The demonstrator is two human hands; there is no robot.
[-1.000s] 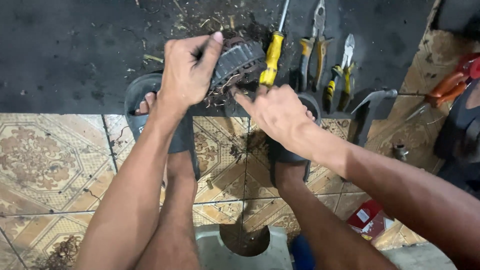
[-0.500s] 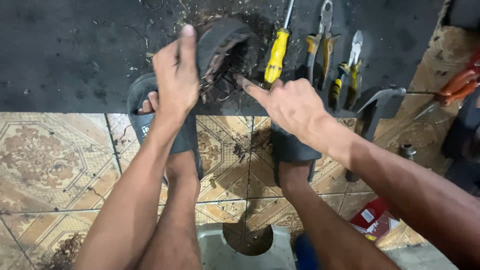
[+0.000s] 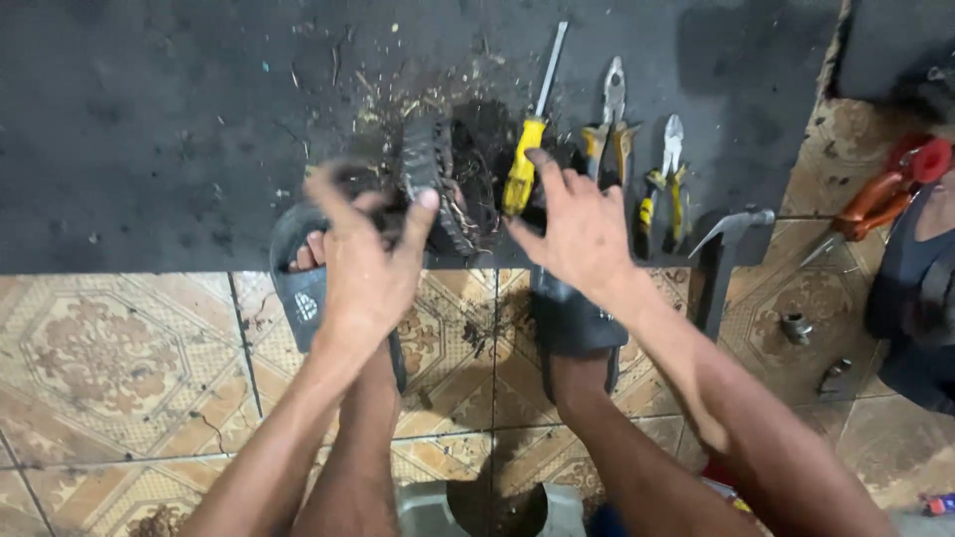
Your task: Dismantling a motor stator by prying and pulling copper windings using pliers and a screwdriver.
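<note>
Left hand (image 3: 368,259) reaching forward, back of hand facing up, thumb and fingers curling in grip, fingertips blurring. Left forearm running up from bottom edge, lying over left shin. Right hand (image 3: 577,224) hovering beside it, palm facing down, fingers spreading loosely, index finger pointing forward, gripping nothing. Right forearm slanting in from lower right corner, wrist bending slightly. Both arms bare.

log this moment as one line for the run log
left hand: grips dirty black ribbed part on dark mat | right hand: open, beside yellow-handled screwdriver | pliers lie right of it
</note>
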